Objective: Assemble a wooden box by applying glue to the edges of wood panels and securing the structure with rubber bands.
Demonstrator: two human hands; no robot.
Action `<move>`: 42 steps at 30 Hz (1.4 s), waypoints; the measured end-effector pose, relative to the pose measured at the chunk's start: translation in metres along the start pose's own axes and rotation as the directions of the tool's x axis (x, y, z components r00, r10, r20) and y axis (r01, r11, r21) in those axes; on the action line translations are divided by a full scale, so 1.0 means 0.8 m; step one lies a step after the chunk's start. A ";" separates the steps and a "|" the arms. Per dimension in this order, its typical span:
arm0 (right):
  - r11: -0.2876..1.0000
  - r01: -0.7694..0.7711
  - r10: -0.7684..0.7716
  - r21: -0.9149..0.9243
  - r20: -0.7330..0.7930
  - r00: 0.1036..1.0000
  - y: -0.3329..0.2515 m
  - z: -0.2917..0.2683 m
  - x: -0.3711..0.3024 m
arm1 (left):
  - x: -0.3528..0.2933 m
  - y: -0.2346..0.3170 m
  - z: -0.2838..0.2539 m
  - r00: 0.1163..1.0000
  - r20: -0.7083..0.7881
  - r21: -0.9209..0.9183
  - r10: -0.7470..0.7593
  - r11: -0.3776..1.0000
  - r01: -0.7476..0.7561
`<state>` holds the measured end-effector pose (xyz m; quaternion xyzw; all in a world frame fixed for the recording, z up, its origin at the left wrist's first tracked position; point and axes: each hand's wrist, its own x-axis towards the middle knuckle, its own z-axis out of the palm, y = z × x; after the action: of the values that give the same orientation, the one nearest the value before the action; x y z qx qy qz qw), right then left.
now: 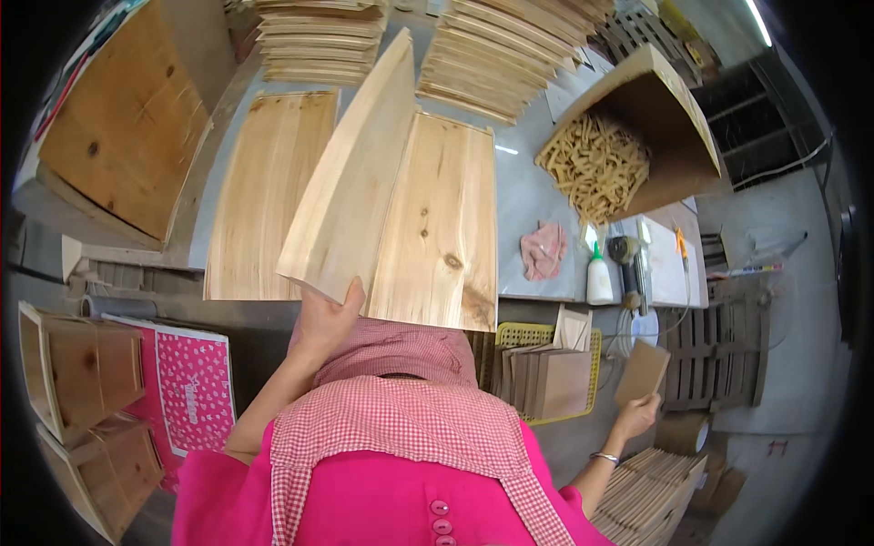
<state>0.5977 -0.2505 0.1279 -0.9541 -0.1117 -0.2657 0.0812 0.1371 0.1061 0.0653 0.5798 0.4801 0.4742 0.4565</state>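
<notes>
Gripping the near end of a long, pale rectangular wooden panel (355, 173), the left hand (333, 318) is closed around its edge, thumb against the face and the other fingers mostly hidden. This panel has a smooth, light face with faint grain and stands tilted up above the surface (533, 187), a grey tabletop, between two flat-lying panels; whether it touches them cannot be made out. The right hand (637, 416), well apart and off to the right, is clasped on the lower end of a small, thin, plain brown rectangular board (643, 373), holding it upright at a slant beyond the surface. Just left of that board, a yellow plastic lattice basket (596, 355) contains similar brown boards (560, 382) packed on edge. The flat panel on the right (442, 227) shows dark knots, while the flat panel on the left (273, 191) has straight grain. Farther out on the surface lie a crumpled pink cloth (543, 250), a white plastic bottle with a green tip (599, 276) and a tipped brown cardboard box (678, 127) full of small tan pieces (601, 168).
</notes>
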 end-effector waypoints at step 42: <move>0.183 0.806 -0.962 0.563 -0.067 0.265 -0.777 0.089 0.100 | -0.006 0.017 0.006 0.992 0.114 0.165 0.047 0.984 -0.066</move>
<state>0.5398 0.3765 0.1688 -0.6736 -0.7237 -0.0733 0.1306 0.1435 0.0994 0.0776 0.6549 0.4760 0.4120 0.4180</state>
